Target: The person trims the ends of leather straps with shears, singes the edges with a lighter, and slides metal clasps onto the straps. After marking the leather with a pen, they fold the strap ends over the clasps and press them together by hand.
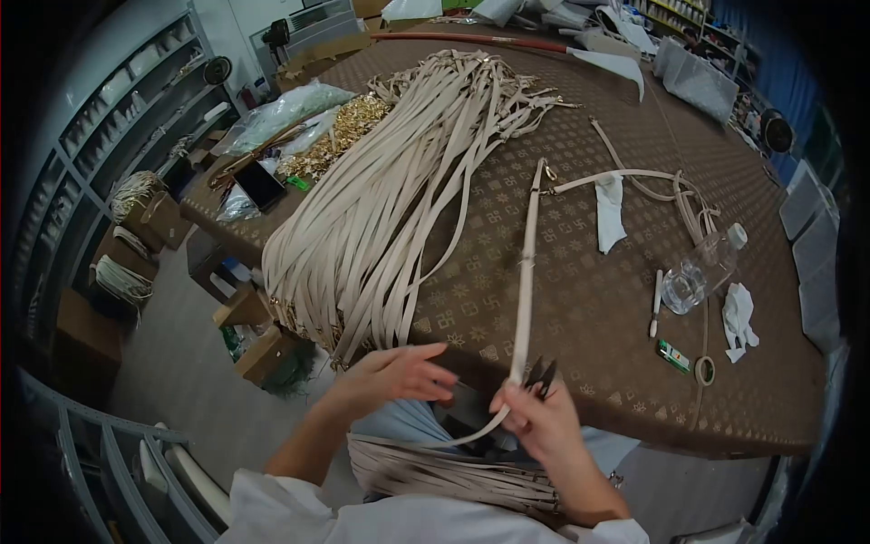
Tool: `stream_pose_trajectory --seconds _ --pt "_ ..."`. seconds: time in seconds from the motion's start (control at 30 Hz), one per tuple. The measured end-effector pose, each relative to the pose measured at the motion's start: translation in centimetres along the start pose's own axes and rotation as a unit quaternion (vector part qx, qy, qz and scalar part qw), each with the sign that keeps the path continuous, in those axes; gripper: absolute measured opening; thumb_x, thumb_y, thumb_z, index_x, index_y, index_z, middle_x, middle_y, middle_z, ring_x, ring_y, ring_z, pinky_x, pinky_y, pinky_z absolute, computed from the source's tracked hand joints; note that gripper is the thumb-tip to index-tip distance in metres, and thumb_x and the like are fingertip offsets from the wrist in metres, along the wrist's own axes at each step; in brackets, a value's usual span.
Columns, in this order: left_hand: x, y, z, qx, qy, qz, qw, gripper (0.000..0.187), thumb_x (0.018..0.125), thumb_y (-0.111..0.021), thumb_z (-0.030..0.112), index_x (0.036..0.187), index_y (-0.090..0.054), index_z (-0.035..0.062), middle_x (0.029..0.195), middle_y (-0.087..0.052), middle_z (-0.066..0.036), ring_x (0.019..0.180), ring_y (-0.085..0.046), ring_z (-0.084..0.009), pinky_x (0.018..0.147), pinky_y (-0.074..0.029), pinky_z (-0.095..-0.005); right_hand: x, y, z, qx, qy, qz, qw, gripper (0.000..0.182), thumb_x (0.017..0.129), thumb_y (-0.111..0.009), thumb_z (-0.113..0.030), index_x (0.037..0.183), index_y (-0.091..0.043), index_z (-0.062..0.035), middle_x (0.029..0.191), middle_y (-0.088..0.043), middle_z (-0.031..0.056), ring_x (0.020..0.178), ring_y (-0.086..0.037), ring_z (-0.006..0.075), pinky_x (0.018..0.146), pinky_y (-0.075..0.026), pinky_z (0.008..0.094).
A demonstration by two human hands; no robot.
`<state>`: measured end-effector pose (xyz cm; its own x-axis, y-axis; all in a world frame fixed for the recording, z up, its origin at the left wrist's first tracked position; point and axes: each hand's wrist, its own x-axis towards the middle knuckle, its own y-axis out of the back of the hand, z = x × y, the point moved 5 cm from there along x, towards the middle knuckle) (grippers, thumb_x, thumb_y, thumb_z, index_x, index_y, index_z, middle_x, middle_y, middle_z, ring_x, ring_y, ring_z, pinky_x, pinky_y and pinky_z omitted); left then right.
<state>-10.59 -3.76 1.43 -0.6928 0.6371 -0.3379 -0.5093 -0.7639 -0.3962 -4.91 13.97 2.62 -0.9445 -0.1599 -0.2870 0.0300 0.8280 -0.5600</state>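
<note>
My right hand point(542, 419) is closed round a long beige strap point(526, 281) at the table's near edge. Small black snips point(542, 376) also sit in that hand, blades pointing up. From my grip the strap runs away across the table to a gold clasp point(548, 170), and its other end curves down toward my lap. My left hand point(394, 376) is held in the air to the left, fingers stretched out, with nothing in it. Across my lap lies a bundle of similar straps point(444, 473). A large pile of beige straps point(372, 208) covers the table's left side.
Gold hardware point(353, 127) is heaped behind the pile, near a dark phone point(259, 184). To the right are a clear bottle point(698, 276), white tissues point(611, 213), a white pen-like stick point(656, 304), a small green box point(673, 355) and a tape roll point(705, 370).
</note>
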Motion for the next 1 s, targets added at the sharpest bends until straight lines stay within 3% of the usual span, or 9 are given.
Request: stream_pose_trajectory --seconds 0.07,0.17,0.23,0.3,0.43,0.67,0.8,0.87,1.0 --pt "4.1 -2.7 -0.3 -0.191 0.033 -0.034 0.981 0.044 0.09 -0.042 0.029 0.125 -0.035 0.0032 0.109 -0.052 -0.019 0.089 -0.057 -0.0249 0.078 -0.047 -0.0345 -1.3 -1.0 2.6 -0.081 -0.058 -0.071 0.993 0.021 0.085 -0.053 -0.015 0.075 -0.061 0.0026 0.053 -0.043 -0.0055 0.047 -0.034 0.0021 0.043 -0.023 0.0188" --pt "7.1 -4.7 0.2 -0.216 0.058 -0.044 0.974 0.036 0.092 -0.036 0.026 0.117 -0.042 0.0003 0.1 -0.055 -0.015 0.08 -0.056 -0.0196 0.071 -0.047 -0.0309 -2.6 -0.9 4.3 -0.188 -0.081 -0.119 0.971 0.022 0.087 -0.05 -0.017 0.081 -0.062 0.0008 0.058 -0.048 -0.0051 0.052 -0.038 0.001 0.045 -0.027 0.0184" --pt "7.3 -4.5 -0.1 -0.206 0.013 -0.077 0.975 0.033 0.093 -0.034 0.023 0.112 -0.044 -0.0017 0.071 -0.049 -0.004 0.054 -0.041 -0.0082 0.048 -0.035 -0.0204 -2.5 0.8 3.2 -0.223 0.081 -0.022 0.971 0.022 0.087 -0.049 -0.017 0.087 -0.061 0.0015 0.062 -0.052 -0.0036 0.052 -0.039 0.0011 0.045 -0.029 0.0182" --pt "5.4 -5.4 0.4 -0.092 0.007 -0.058 0.994 0.033 0.092 -0.036 0.023 0.112 -0.046 -0.0009 0.058 -0.038 0.003 0.044 -0.03 -0.0035 0.04 -0.021 -0.0159 -1.7 3.6 0.8 -0.184 0.068 0.118 0.973 0.032 0.09 -0.043 -0.026 0.09 -0.061 0.0012 0.069 -0.057 0.0028 0.046 -0.036 0.0023 0.042 -0.027 0.0169" --pt "0.9 -6.8 -1.5 0.198 0.09 -0.13 0.967 0.03 0.092 -0.034 0.019 0.109 -0.051 0.0005 0.061 -0.04 0.003 0.05 -0.034 -0.006 0.047 -0.029 -0.0184 1.1 5.3 -1.3 -0.081 0.096 0.19 0.974 0.034 0.09 -0.043 -0.026 0.103 -0.055 0.0032 0.07 -0.057 0.0034 0.041 -0.031 0.0028 0.038 -0.022 0.0175" --pt "-2.8 -5.2 -6.1 0.248 0.036 -0.332 0.909 0.029 0.088 -0.042 0.01 0.111 -0.051 -0.0054 0.07 -0.051 -0.003 0.064 -0.048 -0.0133 0.073 -0.042 -0.0285 2.3 4.3 0.1 -0.02 0.042 0.134 0.99 0.022 0.08 -0.061 -0.018 0.093 -0.059 -0.0014 0.063 -0.048 -0.0062 0.045 -0.031 0.0005 0.039 -0.022 0.0181" --pt "-1.5 -5.4 -5.2 0.448 -0.129 -0.326 0.822 0.029 0.086 -0.045 0.009 0.112 -0.049 -0.004 0.077 -0.053 -0.004 0.066 -0.05 -0.0139 0.079 -0.042 -0.0319 1.4 3.4 0.6 0.031 0.035 0.082 0.996 0.018 0.078 -0.063 -0.017 0.088 -0.059 -0.0026 0.064 -0.05 -0.0051 0.048 -0.036 0.0014 0.043 -0.027 0.0173" --pt "0.6 -4.0 -5.0 0.115 -0.081 0.044 0.989 0.031 0.085 -0.047 0.009 0.114 -0.048 -0.0008 0.082 -0.053 -0.003 0.066 -0.05 -0.0108 0.071 -0.044 -0.0284 0.8 2.8 1.3 0.021 0.047 0.086 0.995 0.017 0.078 -0.063 -0.016 0.087 -0.059 -0.0022 0.064 -0.051 -0.0041 0.049 -0.038 0.0021 0.044 -0.029 0.0173" --pt "1.5 -8.0 -2.0 0.256 -0.001 -0.037 0.966 0.033 0.085 -0.046 0.009 0.118 -0.046 0.0024 0.079 -0.052 -0.002 0.065 -0.048 -0.0074 0.061 -0.042 -0.0219 -0.5 2.1 0.5 -0.031 0.104 0.077 0.991 0.013 0.079 -0.062 -0.01 0.084 -0.059 0.0018 0.07 -0.056 0.0009 0.061 -0.05 0.0059 0.053 -0.04 0.0195"
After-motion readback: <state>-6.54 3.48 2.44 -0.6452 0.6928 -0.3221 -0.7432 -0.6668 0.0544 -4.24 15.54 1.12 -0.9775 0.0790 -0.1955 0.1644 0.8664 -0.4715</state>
